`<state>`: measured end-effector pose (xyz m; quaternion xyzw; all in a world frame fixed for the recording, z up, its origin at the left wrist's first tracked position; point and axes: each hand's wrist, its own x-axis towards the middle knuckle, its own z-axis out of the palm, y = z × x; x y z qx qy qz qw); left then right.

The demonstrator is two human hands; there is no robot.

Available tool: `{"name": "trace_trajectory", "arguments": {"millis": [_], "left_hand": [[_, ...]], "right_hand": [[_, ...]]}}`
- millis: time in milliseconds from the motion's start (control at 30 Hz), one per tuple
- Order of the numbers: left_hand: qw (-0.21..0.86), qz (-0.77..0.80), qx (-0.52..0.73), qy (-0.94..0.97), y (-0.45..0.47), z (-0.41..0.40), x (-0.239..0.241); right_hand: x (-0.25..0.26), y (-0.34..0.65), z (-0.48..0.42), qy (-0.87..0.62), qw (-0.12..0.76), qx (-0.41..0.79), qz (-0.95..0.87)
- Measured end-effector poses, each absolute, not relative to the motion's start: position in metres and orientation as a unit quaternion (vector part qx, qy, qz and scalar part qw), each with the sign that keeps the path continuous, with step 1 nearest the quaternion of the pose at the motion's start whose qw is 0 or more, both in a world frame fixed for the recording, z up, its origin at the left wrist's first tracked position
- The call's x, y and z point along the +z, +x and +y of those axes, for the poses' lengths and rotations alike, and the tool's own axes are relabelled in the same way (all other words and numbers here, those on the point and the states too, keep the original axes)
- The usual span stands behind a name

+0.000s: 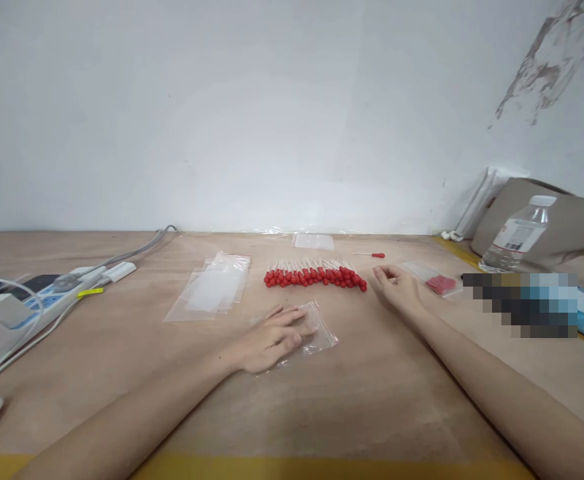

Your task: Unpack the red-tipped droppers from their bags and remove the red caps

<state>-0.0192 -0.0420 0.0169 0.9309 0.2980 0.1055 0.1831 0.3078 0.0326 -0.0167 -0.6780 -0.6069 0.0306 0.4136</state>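
My left hand (271,340) lies flat with fingers stretched out on a small clear zip bag (317,331) in the middle of the wooden table (352,400). My right hand (398,288) rests on the table with fingers curled loosely, just right of a row of red-tipped swabs (315,275). Its fingertips lie close to the row's right end, and I cannot see anything in them. One loose red-tipped swab (372,255) lies farther back.
A stack of clear bags (211,291) lies left of the swabs, another bag (313,241) by the wall. A filled bag of swabs (435,279) sits right of my hand. A power strip with cables (47,297) is at left; a water bottle (518,235) and cardboard at right.
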Motion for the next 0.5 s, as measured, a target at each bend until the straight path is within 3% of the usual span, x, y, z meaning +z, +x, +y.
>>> {"name": "trace_trajectory", "arguments": {"millis": [167, 333, 500], "left_hand": [[0.166, 0.463, 0.274, 0.826, -0.023, -0.029, 0.012], [0.162, 0.554, 0.231, 0.783, -0.035, -0.013, 0.006], [0.223, 0.532, 0.193, 0.794, -0.038, -0.011, 0.003]], "right_hand": [[-0.013, 0.348, 0.032, -0.792, 0.249, -0.157, -0.535], [-0.019, 0.382, 0.034, -0.829, 0.101, -0.112, -0.539], [-0.020, 0.390, 0.034, -0.834, 0.093, -0.109, -0.533]]}}
